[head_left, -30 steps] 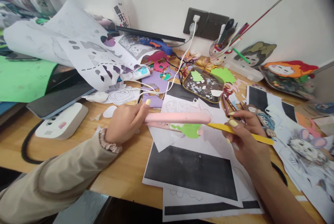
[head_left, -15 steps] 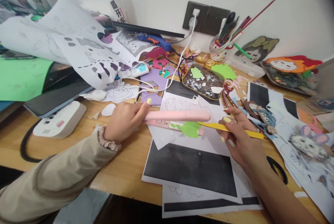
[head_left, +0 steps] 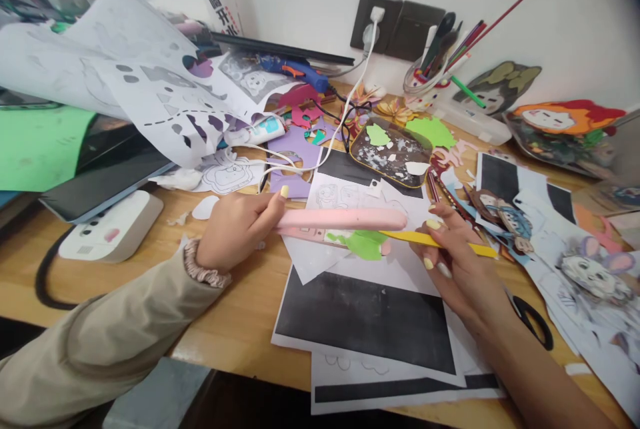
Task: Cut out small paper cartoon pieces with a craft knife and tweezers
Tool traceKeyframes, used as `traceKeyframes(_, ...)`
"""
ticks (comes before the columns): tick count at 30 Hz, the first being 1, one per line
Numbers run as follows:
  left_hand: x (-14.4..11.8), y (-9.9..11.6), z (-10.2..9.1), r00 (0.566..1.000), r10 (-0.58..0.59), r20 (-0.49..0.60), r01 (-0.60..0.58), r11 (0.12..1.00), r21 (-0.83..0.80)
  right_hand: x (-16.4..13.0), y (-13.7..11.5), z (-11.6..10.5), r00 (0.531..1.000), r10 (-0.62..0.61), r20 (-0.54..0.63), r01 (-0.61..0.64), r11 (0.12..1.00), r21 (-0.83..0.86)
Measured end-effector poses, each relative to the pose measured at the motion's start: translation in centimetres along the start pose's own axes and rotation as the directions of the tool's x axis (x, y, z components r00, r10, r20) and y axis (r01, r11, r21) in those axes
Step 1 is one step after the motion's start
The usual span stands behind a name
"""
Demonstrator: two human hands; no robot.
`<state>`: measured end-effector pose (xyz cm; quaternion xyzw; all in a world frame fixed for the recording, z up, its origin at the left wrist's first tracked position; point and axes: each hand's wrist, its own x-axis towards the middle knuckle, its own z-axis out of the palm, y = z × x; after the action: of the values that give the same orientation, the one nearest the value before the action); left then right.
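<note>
My left hand (head_left: 240, 222) is closed around one end of a pink hair straightener (head_left: 345, 218), thumb on top. Its two arms lie almost parallel, with a narrow gap between them. A leaf-green cut-out piece (head_left: 367, 245) sticks out of this gap along the near side, its inner part hidden by the upper arm. My right hand (head_left: 457, 259) pinches yellow tweezers (head_left: 410, 237), whose tip reaches the green piece beside the straightener's far end. Whether the tip grips the piece is hard to make out. Printed sheets (head_left: 365, 315) with black areas lie beneath.
A brown tray (head_left: 390, 155) of scraps sits behind. White cable (head_left: 345, 115) runs up to a wall socket (head_left: 377, 22). Left are a phone (head_left: 105, 169) and a white device (head_left: 115, 229). Scissors (head_left: 535, 322) lie by my right forearm, near paper cut-outs (head_left: 590, 269). A blue glue gun (head_left: 300, 72) rests behind.
Little differs. The view has shifted slightly, and the tweezers have moved a touch left in my right hand's grip area. Both hands keep their holds.
</note>
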<state>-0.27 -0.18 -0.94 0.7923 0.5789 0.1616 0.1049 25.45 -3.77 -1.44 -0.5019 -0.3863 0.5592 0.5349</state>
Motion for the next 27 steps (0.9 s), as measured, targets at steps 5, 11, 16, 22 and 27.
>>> traceKeyframes(5, 0.04, -0.14, 0.16, 1.0, -0.012, -0.016, 0.012, 1.0, -0.015, -0.04, -0.01, 0.03, 1.0, 0.015, 0.0, -0.015, 1.0, 0.02)
traceKeyframes(11, 0.0, 0.02, 0.0, 1.0, -0.005, -0.001, 0.005, 1.0, 0.001, 0.06, 0.05, 0.09, 1.0, 0.018, -0.001, -0.018, 0.999, 0.027)
traceKeyframes(16, 0.08, -0.23, 0.33, 1.0, -0.01, -0.025, 0.009, 0.999, -0.032, -0.04, 0.03, 0.11, 1.0, 0.009, -0.019, -0.009, 1.0, 0.018)
traceKeyframes(22, 0.18, -0.48, 0.72, 0.997, -0.016, -0.077, 0.012, 0.999, -0.051, -0.12, 0.06, 0.06, 0.999, 0.03, -0.02, -0.029, 0.998, 0.051)
traceKeyframes(27, 0.11, -0.33, 0.49, 0.998, -0.021, -0.06, 0.017, 0.998, -0.057, -0.17, 0.03, 0.1, 0.999, 0.039, -0.017, -0.037, 0.997, 0.069)
